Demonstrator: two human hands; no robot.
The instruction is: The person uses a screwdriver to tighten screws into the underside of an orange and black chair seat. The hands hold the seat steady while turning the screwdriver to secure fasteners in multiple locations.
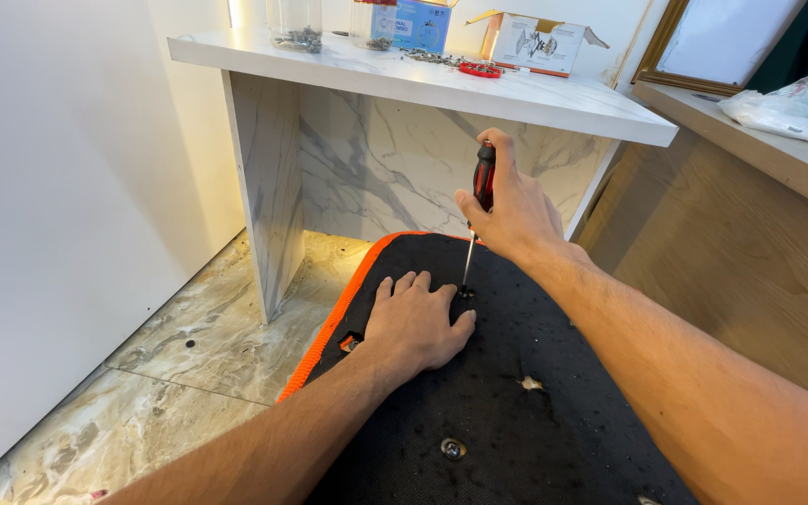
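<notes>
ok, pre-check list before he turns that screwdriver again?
1. Right hand grips screwdriver handle: ok.
2. Tip seated in screw: cannot tell, the spot is too small and dark.
3. Shaft near upright, slight tilt: ok.
4. Left hand flat on black panel, bracing: ok.
5. Left fingers right beside the tip: not ok.
6. Other bolt clear of both hands: ok.
</notes>
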